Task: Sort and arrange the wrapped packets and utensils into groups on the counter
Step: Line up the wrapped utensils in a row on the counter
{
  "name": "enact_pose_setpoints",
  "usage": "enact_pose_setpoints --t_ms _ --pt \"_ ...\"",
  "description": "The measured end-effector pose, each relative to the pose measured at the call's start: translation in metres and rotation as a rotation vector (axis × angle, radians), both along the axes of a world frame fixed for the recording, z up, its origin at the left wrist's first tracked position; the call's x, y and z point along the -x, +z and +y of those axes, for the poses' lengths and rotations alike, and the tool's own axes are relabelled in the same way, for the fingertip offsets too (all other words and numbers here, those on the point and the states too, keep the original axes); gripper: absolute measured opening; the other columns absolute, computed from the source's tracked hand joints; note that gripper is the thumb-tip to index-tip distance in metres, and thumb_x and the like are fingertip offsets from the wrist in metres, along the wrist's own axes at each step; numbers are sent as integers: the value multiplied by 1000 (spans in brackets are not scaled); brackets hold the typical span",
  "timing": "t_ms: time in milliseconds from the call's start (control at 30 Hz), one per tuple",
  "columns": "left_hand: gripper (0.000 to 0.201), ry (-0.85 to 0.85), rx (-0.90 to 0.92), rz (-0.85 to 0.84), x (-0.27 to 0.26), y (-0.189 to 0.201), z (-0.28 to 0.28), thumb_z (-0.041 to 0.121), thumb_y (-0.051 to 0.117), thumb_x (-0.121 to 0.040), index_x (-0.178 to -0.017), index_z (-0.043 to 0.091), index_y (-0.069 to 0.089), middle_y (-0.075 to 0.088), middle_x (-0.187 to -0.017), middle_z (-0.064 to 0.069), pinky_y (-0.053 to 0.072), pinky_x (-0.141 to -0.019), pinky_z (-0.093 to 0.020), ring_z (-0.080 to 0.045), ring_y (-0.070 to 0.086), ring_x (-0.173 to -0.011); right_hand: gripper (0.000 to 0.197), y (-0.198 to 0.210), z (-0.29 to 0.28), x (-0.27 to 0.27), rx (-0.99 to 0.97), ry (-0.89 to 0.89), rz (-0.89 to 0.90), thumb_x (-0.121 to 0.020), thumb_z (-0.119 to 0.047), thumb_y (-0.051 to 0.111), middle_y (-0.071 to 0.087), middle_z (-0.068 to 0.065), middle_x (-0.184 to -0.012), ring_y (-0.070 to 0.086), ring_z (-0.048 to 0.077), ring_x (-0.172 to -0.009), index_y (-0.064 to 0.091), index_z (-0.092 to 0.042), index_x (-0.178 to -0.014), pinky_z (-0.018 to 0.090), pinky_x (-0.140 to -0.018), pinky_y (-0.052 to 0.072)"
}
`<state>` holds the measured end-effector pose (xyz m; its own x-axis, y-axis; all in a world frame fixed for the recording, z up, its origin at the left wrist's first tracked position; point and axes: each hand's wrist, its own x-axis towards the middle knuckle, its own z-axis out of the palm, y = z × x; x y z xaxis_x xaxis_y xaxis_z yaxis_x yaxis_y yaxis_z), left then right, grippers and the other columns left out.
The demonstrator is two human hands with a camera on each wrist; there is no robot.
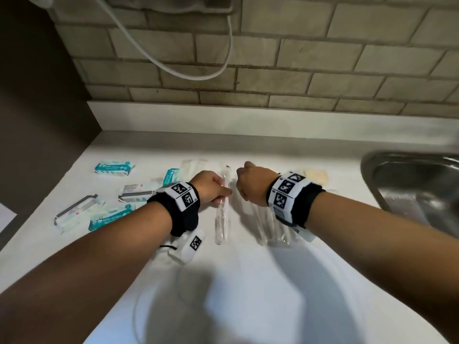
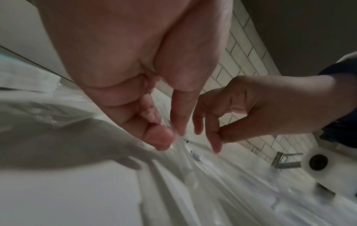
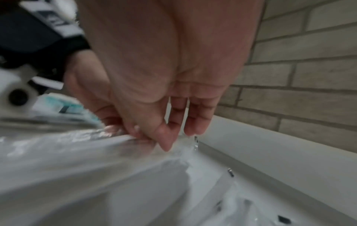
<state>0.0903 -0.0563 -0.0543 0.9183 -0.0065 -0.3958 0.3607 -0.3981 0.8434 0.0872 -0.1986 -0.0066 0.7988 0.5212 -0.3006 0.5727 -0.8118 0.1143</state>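
A clear wrapped utensil (image 1: pixel 222 209) lies lengthwise on the white counter (image 1: pixel 248 281) between my hands. My left hand (image 1: pixel 213 189) pinches its film between thumb and forefinger (image 2: pixel 178 119), as the left wrist view shows. My right hand (image 1: pixel 248 182) hangs just right of the wrapper's far end (image 3: pixel 185 143), fingers (image 3: pixel 193 125) curled down and thumb against them. Whether film is caught there is unclear. More clear wrapped utensils (image 1: pixel 263 227) lie under my right wrist. Teal packets (image 1: pixel 114 167) and grey-striped packets (image 1: pixel 135 192) are scattered on the left.
A steel sink (image 1: pixel 409 184) is set into the counter at the right. A pale packet (image 1: pixel 316 176) lies beside my right wrist. A white cable (image 1: pixel 173 63) hangs on the tiled wall behind. A dark panel (image 1: pixel 37 120) bounds the counter's left side.
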Motion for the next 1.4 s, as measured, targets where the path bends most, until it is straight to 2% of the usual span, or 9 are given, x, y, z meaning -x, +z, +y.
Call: enact_pose_setpoints --t_ms 200,367,433,533,667,800,933,1067,1400 --pt "17 37 -63 15 -10 -13 3 -8 71 -78 -74 4 59 53 -65 -16 42 -51 -31 -25 50 -55 36 -26 9 -3 -51 60 10 -92 -7 49 50 9 -122 46 29 -117 57 -16 -126 36 -87 48" --pt "31 -58 -360 10 -8 -9 7 32 74 -82 -67 8 59 60 -59 -13 45 -57 -29 -25 52 -50 42 -27 5 5 -210 -98 6 -92 -7 49 46 10 -128 46 29 -120 44 -11 -134 38 -90 49" --pt "37 -99 -450 -21 -4 -4 8 43 71 -82 -76 8 60 63 -67 -12 46 -60 -28 -26 56 -57 40 -26 2 13 -209 -132 8 -93 -9 47 49 9 -128 46 27 -121 47 -10 -132 38 -92 48" --pt "46 -157 -582 -85 2 1 15 50 69 -81 -106 13 57 64 -100 -4 47 -76 -29 -23 61 -89 39 -23 -3 30 -174 -147 54 -94 -18 49 52 7 -127 46 24 -121 50 -12 -133 38 -96 48" --pt "42 -314 -581 -112 19 6 26 42 74 -78 -113 25 58 63 -115 2 46 -79 -26 -15 61 -97 47 -20 -7 60 -146 -188 148 -90 -18 55 48 8 -129 47 25 -122 45 -11 -135 40 -99 48" --pt "65 -521 -709 -133 44 -1 27 37 76 -76 -135 22 54 58 -133 1 47 -100 -31 -18 58 -118 37 -19 -5 82 -115 -217 242 -90 -15 55 43 10 -125 56 26 -109 54 -10 -127 38 -94 52" --pt "64 -512 -760 -174 57 -2 23 38 73 -81 -139 21 52 54 -138 0 45 -104 -35 -21 55 -125 29 -34 1 79 -170 -341 183 -94 -13 44 43 14 -128 58 25 -96 59 -5 -118 36 -85 53" --pt "58 -501 -766 -179 60 1 19 42 74 -78 -130 20 59 59 -134 -1 48 -101 -37 -21 60 -119 31 -47 4 76 -208 -398 118 -95 -15 38 50 11 -119 58 23 -100 64 -7 -109 35 -85 52" --pt "65 -530 -748 -133 49 3 6 36 74 -82 -141 22 50 56 -140 6 43 -107 -34 -16 55 -126 32 -48 5 82 -248 -454 99 -95 -11 38 47 10 -123 63 25 -96 63 -8 -115 37 -89 54"
